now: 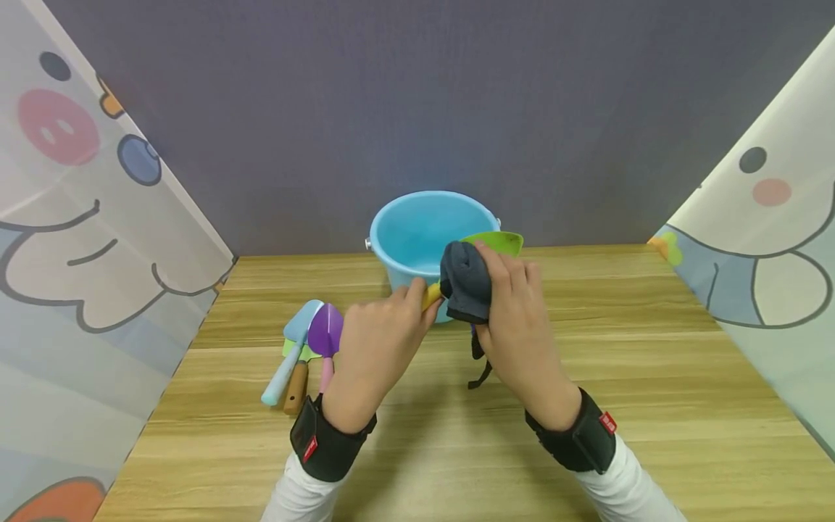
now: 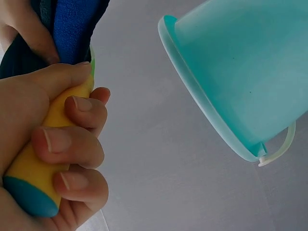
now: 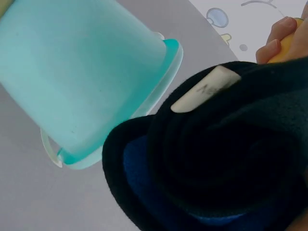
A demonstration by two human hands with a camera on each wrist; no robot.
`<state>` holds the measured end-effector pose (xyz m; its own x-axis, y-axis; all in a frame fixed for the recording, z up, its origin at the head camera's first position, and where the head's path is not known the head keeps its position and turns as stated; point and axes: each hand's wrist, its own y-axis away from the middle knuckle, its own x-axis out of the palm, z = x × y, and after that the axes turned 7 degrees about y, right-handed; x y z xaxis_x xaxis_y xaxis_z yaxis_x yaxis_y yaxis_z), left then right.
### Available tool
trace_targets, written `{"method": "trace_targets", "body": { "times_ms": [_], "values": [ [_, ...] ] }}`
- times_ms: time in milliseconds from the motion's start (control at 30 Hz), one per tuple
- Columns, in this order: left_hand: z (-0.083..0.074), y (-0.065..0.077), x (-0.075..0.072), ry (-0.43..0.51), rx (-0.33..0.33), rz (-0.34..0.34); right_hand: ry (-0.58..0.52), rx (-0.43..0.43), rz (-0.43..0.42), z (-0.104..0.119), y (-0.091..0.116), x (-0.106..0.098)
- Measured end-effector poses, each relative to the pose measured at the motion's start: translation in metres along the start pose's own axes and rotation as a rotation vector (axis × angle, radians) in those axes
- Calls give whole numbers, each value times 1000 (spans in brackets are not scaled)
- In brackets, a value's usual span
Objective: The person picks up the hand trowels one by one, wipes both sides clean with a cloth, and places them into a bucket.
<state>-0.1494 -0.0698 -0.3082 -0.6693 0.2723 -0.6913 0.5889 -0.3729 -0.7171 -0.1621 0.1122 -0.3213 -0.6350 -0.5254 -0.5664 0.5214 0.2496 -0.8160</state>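
My left hand (image 1: 378,341) grips the yellow handle (image 2: 30,161) of a green garden trowel (image 1: 505,242), its fingers curled round it. The handle ends in a teal cap, seen in the left wrist view. My right hand (image 1: 522,330) holds a dark grey cloth (image 1: 466,279) with a blue underside (image 2: 79,33) at the trowel's neck. Much of the trowel is hidden behind the cloth and right hand. In the right wrist view, the bunched cloth, with a white label (image 3: 207,90), fills much of the picture. A dark strap (image 1: 481,377) hangs below the right hand.
Just beyond my hands stands a light blue bucket (image 1: 399,277) with a white handle (image 2: 284,149). Left of my left hand, a blue trowel (image 1: 280,380), a purple trowel (image 1: 325,330) and a brown-handled green tool (image 1: 296,388) lie close together on the wooden table (image 1: 652,406).
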Motion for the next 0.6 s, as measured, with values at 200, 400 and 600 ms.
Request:
{"method": "trace_targets", "body": {
  "times_ms": [200, 400, 600],
  "values": [
    [1, 1, 1, 10, -9, 11, 2, -31, -19, -3, 2, 1],
    [2, 1, 0, 15, -14, 15, -65, 20, -4, -3, 1, 1],
    [2, 0, 0, 27, -30, 2, -190, 98, -79, -3, 1, 0]
  ]
}}
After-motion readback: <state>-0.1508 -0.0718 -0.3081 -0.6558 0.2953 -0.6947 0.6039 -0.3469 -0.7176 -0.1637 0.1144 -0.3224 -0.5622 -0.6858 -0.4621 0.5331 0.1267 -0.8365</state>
